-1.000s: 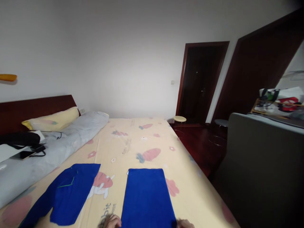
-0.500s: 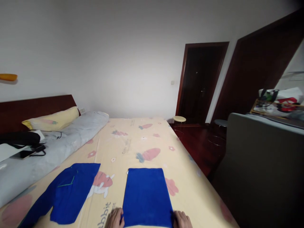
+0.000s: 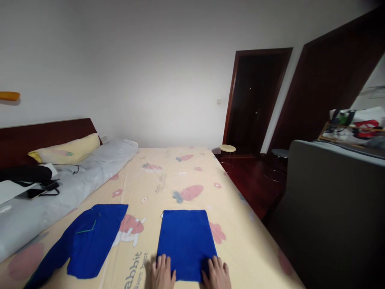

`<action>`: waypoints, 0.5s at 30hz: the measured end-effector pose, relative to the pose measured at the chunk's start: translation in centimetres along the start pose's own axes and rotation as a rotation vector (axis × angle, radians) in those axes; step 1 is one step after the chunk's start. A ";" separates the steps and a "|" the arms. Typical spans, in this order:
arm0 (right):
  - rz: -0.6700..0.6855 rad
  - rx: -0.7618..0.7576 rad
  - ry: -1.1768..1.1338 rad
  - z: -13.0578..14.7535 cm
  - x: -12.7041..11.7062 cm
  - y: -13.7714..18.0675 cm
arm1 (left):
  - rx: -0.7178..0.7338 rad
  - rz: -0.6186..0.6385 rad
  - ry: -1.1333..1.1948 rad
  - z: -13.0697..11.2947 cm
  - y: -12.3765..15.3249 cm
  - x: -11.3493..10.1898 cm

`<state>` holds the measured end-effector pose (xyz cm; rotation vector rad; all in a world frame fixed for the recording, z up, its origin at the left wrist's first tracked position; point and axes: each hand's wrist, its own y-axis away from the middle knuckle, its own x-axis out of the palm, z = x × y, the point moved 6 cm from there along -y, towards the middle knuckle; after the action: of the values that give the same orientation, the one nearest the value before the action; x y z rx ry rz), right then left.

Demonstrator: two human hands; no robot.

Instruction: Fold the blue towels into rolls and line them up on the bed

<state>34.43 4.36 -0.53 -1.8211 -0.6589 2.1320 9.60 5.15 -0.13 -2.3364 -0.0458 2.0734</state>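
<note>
Bed (image 3: 180, 176), folded blue towel (image 3: 185, 241), both hands (image 3: 163, 273) flat, spread on its near corners

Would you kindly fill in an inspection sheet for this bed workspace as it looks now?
Surface: bed sheet, cream with a carrot print, lying flat.
Job's things: folded blue towel, a neat rectangle near the foot edge.
Clutter: blue garment spread left of the towel; grey bolster; yellow pillow; phone and black bag.
Hands: left hand and right hand flat on the towel's near corners.
Cables: thin black cord on the bolster.
Surroundings: dark doorway, round stool, grey sofa back.
</note>
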 end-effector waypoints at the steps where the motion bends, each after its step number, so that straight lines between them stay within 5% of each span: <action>1: 0.001 0.009 0.018 1.1 0.8 -0.2 | 0.010 0.020 0.024 -1.3 -0.1 0.7; 5: 0.040 -0.042 -0.050 5.3 4.5 -0.2 | 0.035 0.010 0.086 -5.2 -0.2 3.7; 8: 0.092 -0.065 -0.187 7.1 5.9 0.6 | 0.036 -0.063 0.085 -5.6 0.1 4.8; 15: 0.064 0.023 -0.296 3.3 3.1 1.9 | 0.139 -0.338 0.014 0.3 0.8 2.1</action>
<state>30.81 3.65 -3.79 -1.5479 -0.6436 2.4684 9.53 4.39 -2.28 -2.0915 -0.2679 1.8358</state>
